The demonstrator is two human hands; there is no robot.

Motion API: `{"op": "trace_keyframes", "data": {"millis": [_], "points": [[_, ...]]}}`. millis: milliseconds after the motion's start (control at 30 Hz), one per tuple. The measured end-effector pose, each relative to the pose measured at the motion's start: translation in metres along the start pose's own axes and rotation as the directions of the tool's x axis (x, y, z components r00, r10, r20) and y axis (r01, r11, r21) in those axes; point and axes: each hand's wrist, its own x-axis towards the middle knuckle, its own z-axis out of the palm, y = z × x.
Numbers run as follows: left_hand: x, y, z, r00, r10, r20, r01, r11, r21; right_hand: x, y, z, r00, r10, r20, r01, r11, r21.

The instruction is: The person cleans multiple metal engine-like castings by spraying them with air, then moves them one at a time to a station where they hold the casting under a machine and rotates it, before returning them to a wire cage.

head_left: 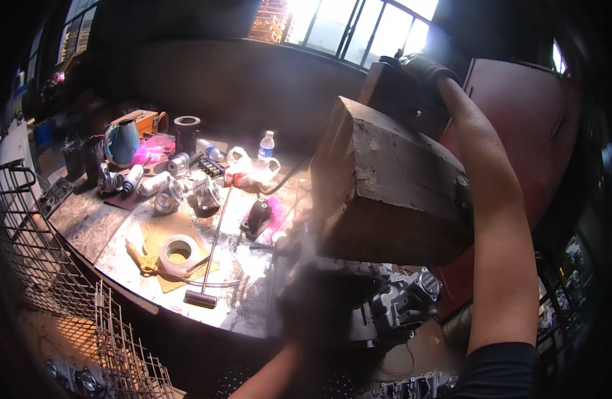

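So the big wooden block [392, 193] is up over the dark metal assembly [386, 302] at the bench [106, 229] edge, right hand [419, 66] clamped on its top end. Left hand [312, 292] is motion-blurred by the assembly, grip unclear. Looks mid-job; the hammer [209, 256] and tape roll [178, 253] lie unused.
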Motion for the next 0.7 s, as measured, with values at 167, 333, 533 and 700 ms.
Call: {"op": "trace_keyframes", "data": {"millis": [167,333,533,700], "points": [[-0.003,0.006,0.009,1.000,0.021,0.010,-0.021,0.999,-0.036,0.035,0.034,0.044,0.998,-0.005,-0.058,-0.006,0.981,-0.196],[0.000,0.007,0.006,0.999,0.040,-0.008,-0.040,0.998,-0.057,0.050,-0.019,0.014,0.948,0.316,-0.031,-0.317,0.931,-0.184],[-0.001,0.011,0.008,0.998,0.059,-0.017,-0.060,0.997,-0.053,0.031,0.008,0.014,0.997,0.068,-0.047,-0.072,0.995,-0.075],[-0.003,0.034,0.023,0.994,0.110,0.003,-0.109,0.991,-0.071,-0.127,-0.031,-0.058,0.924,-0.315,-0.219,0.225,0.907,-0.356]]}}
